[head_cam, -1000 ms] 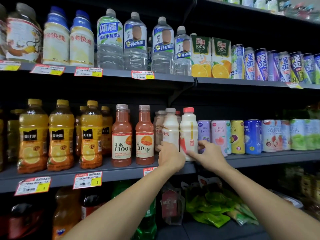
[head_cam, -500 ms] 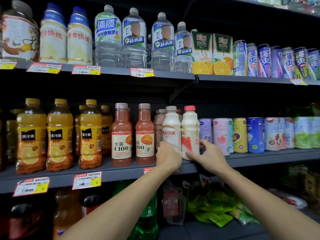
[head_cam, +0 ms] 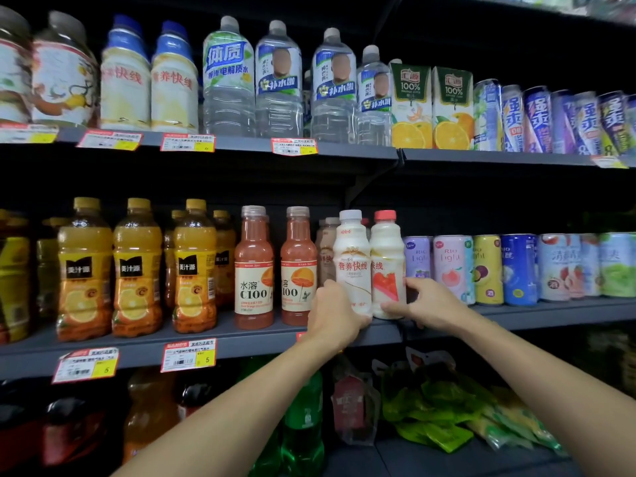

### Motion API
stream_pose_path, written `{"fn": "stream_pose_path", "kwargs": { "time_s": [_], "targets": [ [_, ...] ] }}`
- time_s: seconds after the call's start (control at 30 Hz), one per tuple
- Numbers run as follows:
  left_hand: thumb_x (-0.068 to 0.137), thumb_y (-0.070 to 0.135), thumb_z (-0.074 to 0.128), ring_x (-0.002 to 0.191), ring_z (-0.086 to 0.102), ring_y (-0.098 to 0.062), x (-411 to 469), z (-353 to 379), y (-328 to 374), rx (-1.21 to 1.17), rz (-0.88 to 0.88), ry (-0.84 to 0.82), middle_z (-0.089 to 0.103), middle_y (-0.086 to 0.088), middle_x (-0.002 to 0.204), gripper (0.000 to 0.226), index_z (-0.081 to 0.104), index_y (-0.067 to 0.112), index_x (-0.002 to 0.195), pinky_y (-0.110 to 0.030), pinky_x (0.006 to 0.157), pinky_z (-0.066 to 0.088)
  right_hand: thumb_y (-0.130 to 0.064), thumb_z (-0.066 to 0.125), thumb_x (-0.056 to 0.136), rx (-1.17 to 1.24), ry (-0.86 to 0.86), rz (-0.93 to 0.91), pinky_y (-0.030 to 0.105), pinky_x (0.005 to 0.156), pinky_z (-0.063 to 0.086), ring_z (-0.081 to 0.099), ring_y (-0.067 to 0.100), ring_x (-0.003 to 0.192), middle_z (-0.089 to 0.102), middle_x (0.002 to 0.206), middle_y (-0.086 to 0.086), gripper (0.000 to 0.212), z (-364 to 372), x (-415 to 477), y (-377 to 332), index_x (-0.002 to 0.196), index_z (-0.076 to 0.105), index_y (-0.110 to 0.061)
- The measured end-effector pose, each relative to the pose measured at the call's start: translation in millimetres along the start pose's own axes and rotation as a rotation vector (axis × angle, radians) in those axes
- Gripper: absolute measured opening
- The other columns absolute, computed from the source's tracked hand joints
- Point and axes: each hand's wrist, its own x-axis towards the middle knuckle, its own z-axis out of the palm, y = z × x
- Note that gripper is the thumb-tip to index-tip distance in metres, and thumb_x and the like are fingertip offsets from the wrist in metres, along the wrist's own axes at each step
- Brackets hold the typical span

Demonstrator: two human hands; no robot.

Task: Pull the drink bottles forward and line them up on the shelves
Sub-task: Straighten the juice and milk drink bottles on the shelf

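Just beside the red-capped bottle (head_cam: pixel 387 256) the right hand (head_cam: pixel 430 302) grips, the left hand (head_cam: pixel 332 315) grips the white-capped bottle (head_cam: pixel 351 256).

Change over the last second, at the front edge of the middle shelf (head_cam: pixel 241 342). The white-capped bottle (head_cam: pixel 351 256), held low by the left hand (head_cam: pixel 332 315), has turned about its upright axis: its red lettering, earlier cut off at the bottle's left side, now faces front in full. The red-capped bottle (head_cam: pixel 387 263), held by the right hand (head_cam: pixel 430 301), has turned likewise, its strawberry panel passing from the left flank to the front. The left hand's grip sits lower, uncovering more label.
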Motion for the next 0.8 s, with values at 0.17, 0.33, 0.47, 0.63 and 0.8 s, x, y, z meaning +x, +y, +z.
{"fn": "stream_pose_path", "kwargs": {
  "time_s": [0.17, 0.33, 0.47, 0.63, 0.8],
  "targets": [
    [0.072, 0.043, 0.087, 0.112, 0.060, -0.031, -4, 9, 1, 0.035, -0.014, 0.077, 0.059, -0.012, 0.123, 0.076, 0.045, 0.005, 0.122, -0.038, 0.086, 0.051, -0.071, 0.081, 0.054, -0.034, 0.166, -0.102, 0.007, 0.059, 0.043, 0.059, -0.017, 0.076, 0.063, 0.077, -0.035, 0.053, 15, -7, -1, 0.093, 0.059, -0.044],
    [0.083, 0.043, 0.077, 0.101, 0.064, -0.034, -2, 6, -3, 0.046, 0.021, 0.026, 0.062, -0.013, 0.118, 0.057, 0.050, 0.006, 0.118, -0.047, 0.082, 0.057, -0.034, 0.085, 0.077, 0.020, 0.012, -0.050, 0.012, 0.083, 0.043, 0.061, -0.003, 0.101, 0.067, 0.125, -0.010, 0.063, 12, 1, 9, 0.133, 0.056, -0.025],
    [0.087, 0.039, 0.074, 0.094, 0.067, -0.039, 0, 3, -4, 0.043, 0.013, -0.005, 0.060, -0.014, 0.117, 0.050, 0.048, 0.007, 0.116, -0.050, 0.078, 0.059, -0.037, 0.083, 0.078, 0.017, -0.017, -0.066, 0.001, 0.066, 0.042, 0.057, -0.021, 0.082, 0.067, 0.112, -0.021, 0.064, 6, -4, 6, 0.135, 0.056, -0.028],
    [0.079, 0.039, 0.083, 0.094, 0.066, -0.035, 6, -1, -5, 0.079, 0.024, -0.073, 0.059, -0.011, 0.114, 0.065, 0.044, 0.006, 0.119, -0.041, 0.071, 0.058, -0.087, 0.068, 0.055, -0.183, 0.102, -0.117, 0.020, 0.071, 0.050, 0.062, -0.006, 0.088, 0.068, 0.099, -0.025, 0.075, 6, -12, 1, 0.115, 0.059, -0.044],
    [0.073, 0.041, 0.087, 0.105, 0.059, -0.029, 13, -4, -6, 0.126, 0.058, -0.081, 0.056, -0.011, 0.120, 0.076, 0.044, 0.005, 0.124, -0.038, 0.078, 0.055, -0.098, 0.063, 0.038, -0.217, 0.087, -0.144, 0.012, 0.054, 0.041, 0.058, -0.010, 0.075, 0.061, 0.084, -0.026, 0.090, 0, -6, -1, 0.107, 0.055, -0.042]
  ]
}}
